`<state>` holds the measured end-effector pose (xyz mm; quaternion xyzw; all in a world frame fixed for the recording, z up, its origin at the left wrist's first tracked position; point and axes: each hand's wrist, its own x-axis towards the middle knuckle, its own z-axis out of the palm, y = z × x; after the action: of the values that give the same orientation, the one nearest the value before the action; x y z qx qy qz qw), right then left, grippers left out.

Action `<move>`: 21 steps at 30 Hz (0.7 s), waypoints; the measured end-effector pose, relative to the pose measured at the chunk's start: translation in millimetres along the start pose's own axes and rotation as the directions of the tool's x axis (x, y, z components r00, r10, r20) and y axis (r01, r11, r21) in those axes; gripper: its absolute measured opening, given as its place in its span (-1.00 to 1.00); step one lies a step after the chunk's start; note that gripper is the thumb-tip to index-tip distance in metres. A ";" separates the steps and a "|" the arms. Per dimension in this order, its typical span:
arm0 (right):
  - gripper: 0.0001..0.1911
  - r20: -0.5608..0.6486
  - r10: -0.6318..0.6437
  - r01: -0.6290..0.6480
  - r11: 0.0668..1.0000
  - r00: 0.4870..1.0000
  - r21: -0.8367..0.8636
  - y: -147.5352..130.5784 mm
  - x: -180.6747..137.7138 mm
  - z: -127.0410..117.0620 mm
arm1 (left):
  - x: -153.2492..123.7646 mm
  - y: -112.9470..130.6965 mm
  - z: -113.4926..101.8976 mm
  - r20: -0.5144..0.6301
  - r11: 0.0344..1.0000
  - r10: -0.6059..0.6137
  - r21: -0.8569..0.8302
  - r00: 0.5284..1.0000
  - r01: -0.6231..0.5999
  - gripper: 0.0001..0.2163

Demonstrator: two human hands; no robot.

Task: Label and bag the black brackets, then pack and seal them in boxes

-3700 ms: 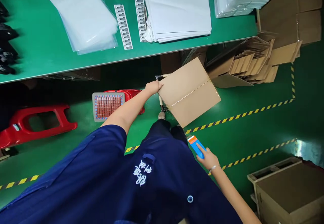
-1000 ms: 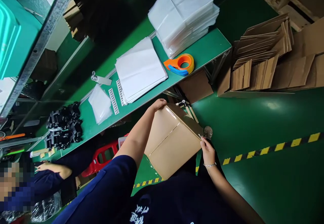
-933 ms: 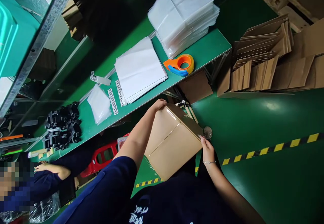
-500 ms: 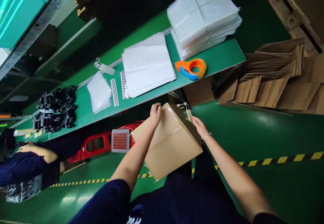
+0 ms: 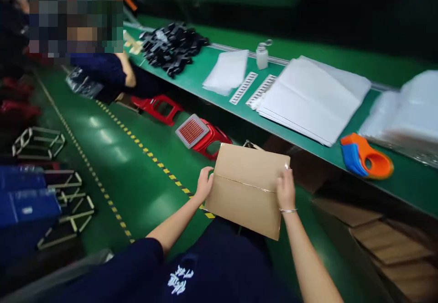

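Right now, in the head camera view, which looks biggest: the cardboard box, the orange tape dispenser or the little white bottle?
1. Cardboard box, held between both hands, though it is nearest the camera.
2. Orange tape dispenser on the green bench.
3. White bottle, farthest away.

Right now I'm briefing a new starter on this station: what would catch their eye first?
The taped cardboard box, held at its sides by the left hand and right hand. Next, the orange-and-blue tape dispenser at the green bench's near edge, right, and the red stool on the floor below it.
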<state>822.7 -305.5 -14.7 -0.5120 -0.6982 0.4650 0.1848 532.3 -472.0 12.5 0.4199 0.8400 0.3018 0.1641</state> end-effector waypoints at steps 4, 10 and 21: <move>-0.40 0.441 -0.259 0.424 0.842 0.859 -0.332 -56.4 9.2 87.7 | 9.2 6.9 22.7 0.011 1.000 -0.011 -0.017 1.000 0.011 -0.68; -0.39 0.531 -0.239 0.547 0.629 0.813 -0.553 -53.6 16.1 129.2 | 51.5 2.3 53.3 0.289 0.992 0.007 0.117 0.957 -0.042 -0.42; -0.37 0.562 -0.068 0.500 0.552 0.824 -0.667 -56.0 14.2 113.5 | 95.2 -24.7 61.8 0.318 0.692 -0.351 -0.545 0.881 0.473 -0.53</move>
<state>703.1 -347.6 -27.5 -0.2843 -0.9278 0.1785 -0.1629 493.5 -384.1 -52.8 0.1709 0.7506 0.4693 0.4327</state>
